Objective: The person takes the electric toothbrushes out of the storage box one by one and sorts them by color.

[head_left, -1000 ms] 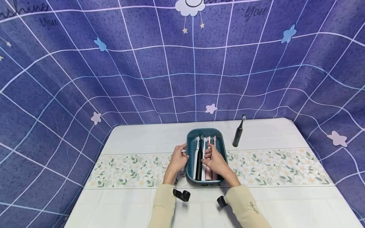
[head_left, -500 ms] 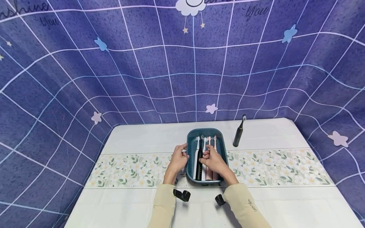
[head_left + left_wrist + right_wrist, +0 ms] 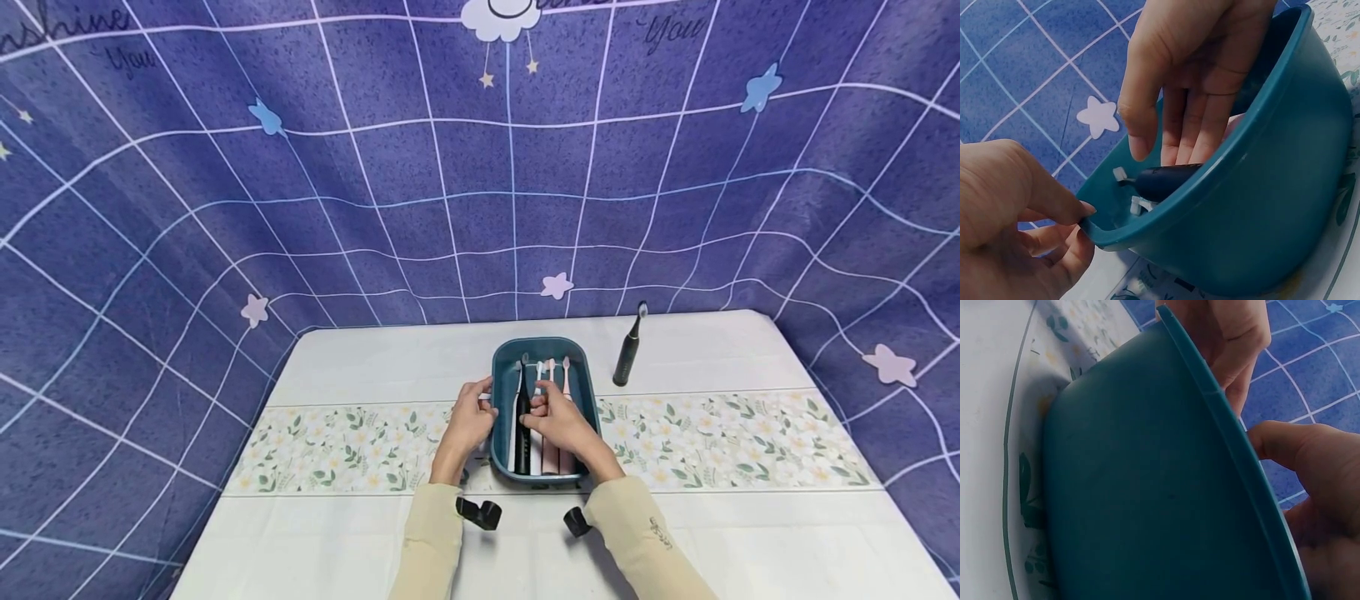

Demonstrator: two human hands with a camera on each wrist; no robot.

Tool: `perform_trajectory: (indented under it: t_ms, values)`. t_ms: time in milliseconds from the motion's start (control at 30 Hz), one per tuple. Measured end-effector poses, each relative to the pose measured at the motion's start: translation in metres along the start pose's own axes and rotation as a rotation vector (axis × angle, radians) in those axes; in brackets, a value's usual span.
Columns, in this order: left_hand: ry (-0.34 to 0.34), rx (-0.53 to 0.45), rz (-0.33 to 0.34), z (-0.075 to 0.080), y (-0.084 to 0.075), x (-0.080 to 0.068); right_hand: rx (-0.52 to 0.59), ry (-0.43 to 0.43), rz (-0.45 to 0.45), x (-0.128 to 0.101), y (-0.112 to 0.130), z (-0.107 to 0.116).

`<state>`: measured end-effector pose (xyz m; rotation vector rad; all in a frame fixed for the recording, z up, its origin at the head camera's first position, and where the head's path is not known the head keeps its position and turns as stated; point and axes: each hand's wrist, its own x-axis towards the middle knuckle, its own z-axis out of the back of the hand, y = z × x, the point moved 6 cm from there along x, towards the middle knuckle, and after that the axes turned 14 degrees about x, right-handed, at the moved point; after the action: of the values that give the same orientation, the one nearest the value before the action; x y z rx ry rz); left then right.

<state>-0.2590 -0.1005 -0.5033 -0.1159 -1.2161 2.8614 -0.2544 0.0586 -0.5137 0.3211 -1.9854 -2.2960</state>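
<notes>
A teal bin (image 3: pixel 498 354) holds several electric toothbrushes lying side by side. On its left side, my left hand (image 3: pixel 468 423) pinches the rim, thumb inside and fingers outside, as the left wrist view shows. My right hand (image 3: pixel 564 427) reaches into the bin over the toothbrushes. Its fairly straight fingers touch the side of a black toothbrush (image 3: pixel 522 454), while the thumb hangs apart from it. Left of that lies a white toothbrush (image 3: pixel 513 433). Another white toothbrush (image 3: pixel 536 454) and pink toothbrushes (image 3: pixel 551 460) lie partly hidden under the right hand. In the right wrist view, the bin's wall hides the contents.
A second black toothbrush (image 3: pixel 627 357) stands upright on the table right of the bin. The white table (image 3: pixel 360 542) has a floral band (image 3: pixel 337 450) across its middle. A blue-purple checked curtain (image 3: pixel 420 167) hangs behind and at both sides.
My right hand has shifted left inside the bin. The black toothbrush has slid left with it, close against the white one. My left hand has stayed on the rim.
</notes>
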Motion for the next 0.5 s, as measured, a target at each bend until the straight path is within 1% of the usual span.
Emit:
perform_trajectory:
  t_ms: [133, 267, 500]
  values:
    - [0.005, -0.001, 0.001, -0.0003, 0.0000, 0.0006, -0.028, 0.017, 0.005, 0.0019, 0.0021, -0.0037]
    - [0.006, -0.003, 0.001, -0.0001, -0.0001, 0.0003, -0.053, 0.025, -0.013, 0.0041, 0.0024, -0.0072]
    - [-0.005, 0.002, -0.019, 0.0002, 0.0005, 0.0007, -0.089, 0.034, -0.023, 0.0088, 0.0013, -0.0101]
